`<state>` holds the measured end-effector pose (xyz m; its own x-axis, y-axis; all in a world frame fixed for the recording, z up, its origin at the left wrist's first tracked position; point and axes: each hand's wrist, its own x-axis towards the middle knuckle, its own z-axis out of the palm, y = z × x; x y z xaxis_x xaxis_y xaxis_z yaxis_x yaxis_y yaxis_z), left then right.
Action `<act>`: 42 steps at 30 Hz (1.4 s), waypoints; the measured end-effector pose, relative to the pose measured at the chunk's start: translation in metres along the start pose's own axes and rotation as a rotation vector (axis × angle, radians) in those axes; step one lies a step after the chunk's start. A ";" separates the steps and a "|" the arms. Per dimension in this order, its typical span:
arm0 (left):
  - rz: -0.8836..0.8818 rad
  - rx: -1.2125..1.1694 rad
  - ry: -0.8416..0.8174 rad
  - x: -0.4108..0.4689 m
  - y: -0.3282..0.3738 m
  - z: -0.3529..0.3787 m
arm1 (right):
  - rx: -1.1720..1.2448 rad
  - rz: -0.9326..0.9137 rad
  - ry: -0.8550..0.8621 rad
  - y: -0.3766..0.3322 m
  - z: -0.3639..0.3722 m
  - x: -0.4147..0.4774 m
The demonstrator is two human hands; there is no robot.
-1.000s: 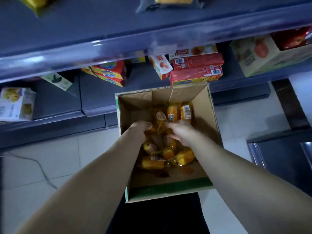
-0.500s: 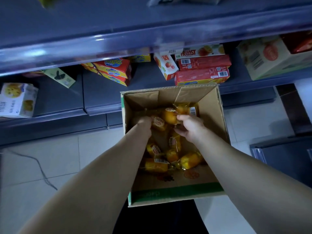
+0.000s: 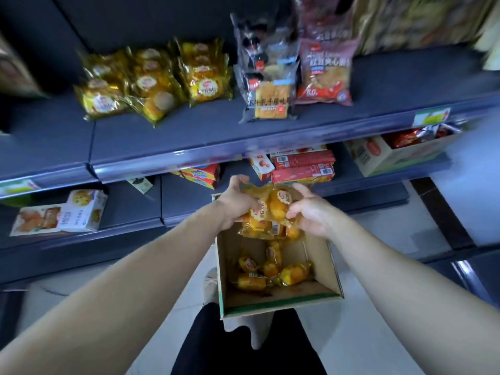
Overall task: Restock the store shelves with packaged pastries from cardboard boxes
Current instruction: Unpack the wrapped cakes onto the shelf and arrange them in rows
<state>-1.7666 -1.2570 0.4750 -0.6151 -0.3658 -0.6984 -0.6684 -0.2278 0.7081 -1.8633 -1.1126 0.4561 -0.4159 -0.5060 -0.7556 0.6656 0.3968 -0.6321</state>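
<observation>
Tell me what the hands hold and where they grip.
A bunch of yellow pastry packs, above the cardboard box: left hand grips its left end, right hand its right end.

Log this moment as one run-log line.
left hand + right hand: grip pastry bundle | above cardboard box | loose packs inside | shelf: not yet placed

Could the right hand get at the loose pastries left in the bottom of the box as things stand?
Probably not yet. The box is open and nothing covers the loose pastries, but the right hand and left hand together grip a bundle of packs right above them.
</observation>
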 end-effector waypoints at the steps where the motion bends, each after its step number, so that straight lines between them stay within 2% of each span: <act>1: 0.042 0.022 -0.024 -0.008 0.011 -0.003 | -0.031 -0.020 -0.040 -0.007 0.001 -0.009; 3: 0.091 0.051 -0.079 -0.023 0.031 -0.009 | 0.000 -0.067 -0.101 -0.021 0.004 -0.027; 7: 0.137 0.033 -0.237 -0.052 0.065 -0.031 | 0.246 -0.138 -0.242 -0.053 0.011 -0.057; 9: 0.178 0.019 -0.278 -0.064 0.076 -0.043 | 0.197 -0.162 -0.209 -0.067 0.019 -0.067; 11: 0.200 -0.020 -0.273 -0.073 0.084 -0.054 | 0.126 -0.216 -0.078 -0.081 0.031 -0.075; 13: 0.214 -0.008 -0.236 -0.080 0.089 -0.066 | 0.115 -0.288 -0.009 -0.094 0.044 -0.081; 16: 0.225 0.091 -0.137 -0.087 0.094 -0.092 | 0.136 -0.396 -0.003 -0.115 0.064 -0.084; 21: 0.260 0.242 0.005 -0.087 0.106 -0.159 | 0.102 -0.476 -0.021 -0.149 0.114 -0.077; 29: 0.295 0.483 0.342 -0.065 0.109 -0.274 | 0.073 -0.451 -0.025 -0.175 0.195 -0.025; 34: 0.269 0.595 0.359 -0.037 0.113 -0.316 | 0.111 -0.426 0.003 -0.179 0.223 0.005; 39: 0.298 0.699 0.294 -0.008 0.123 -0.325 | 0.106 -0.426 0.059 -0.183 0.231 0.030; 42: 0.251 0.729 0.273 0.008 0.117 -0.331 | 0.078 -0.423 0.092 -0.185 0.231 0.037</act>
<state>-1.7111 -1.5854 0.5868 -0.7219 -0.5561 -0.4118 -0.6863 0.4995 0.5286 -1.8584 -1.3814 0.5845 -0.7128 -0.5400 -0.4476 0.4686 0.1083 -0.8768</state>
